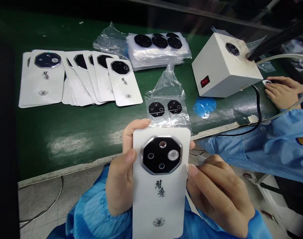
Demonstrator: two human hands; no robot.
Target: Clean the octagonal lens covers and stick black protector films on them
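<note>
My left hand (121,176) is closed around a white phone back cover (146,205), its thumb on the left edge and its fingers behind. The cover is held up, facing me, with dark characters and a round emblem printed on it. Near its top sits a black octagonal camera lens plate (155,162) with a silver rim and several round openings; the opening on the right looks pale. My right hand (221,192) is pinched shut by the cover's right edge, fingertips at or against it. Whatever lies between those fingertips is hidden.
Several similar covers (79,89) lie overlapping on the green bench (66,132). Behind are stacked clear bags (151,56) with black plates; a plastic sheet (166,113) holds two more. Right are a white box (216,69) with red switch, blue films (204,106) and a co-worker's hands (282,91).
</note>
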